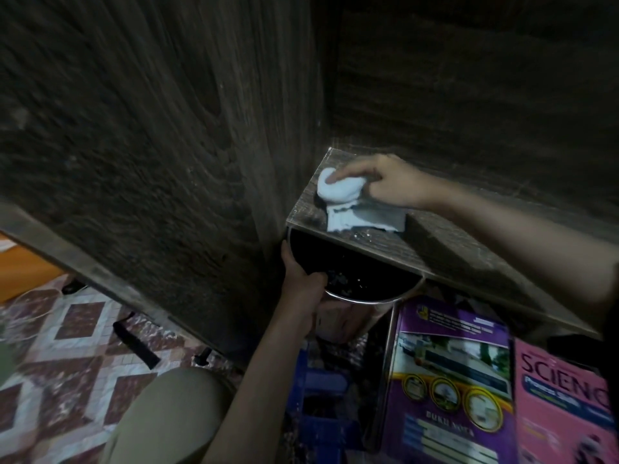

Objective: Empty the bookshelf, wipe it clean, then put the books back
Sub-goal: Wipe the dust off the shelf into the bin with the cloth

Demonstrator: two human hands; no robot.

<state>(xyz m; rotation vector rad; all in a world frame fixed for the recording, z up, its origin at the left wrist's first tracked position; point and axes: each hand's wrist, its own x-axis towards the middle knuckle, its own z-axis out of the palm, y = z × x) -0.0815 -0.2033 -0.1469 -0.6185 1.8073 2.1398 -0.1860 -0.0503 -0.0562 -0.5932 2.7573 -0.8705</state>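
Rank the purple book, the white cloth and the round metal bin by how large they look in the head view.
1. purple book: largest, though nearest the camera.
2. round metal bin: partly hidden under the shelf.
3. white cloth: smallest, bunched under the right hand.

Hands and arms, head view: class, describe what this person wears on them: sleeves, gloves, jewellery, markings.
Both the left hand and right hand are bare: no gloves, rings, watch or markings show. Both forearms are uncovered; a dark sleeve edge seems to show at the right arm's upper end.
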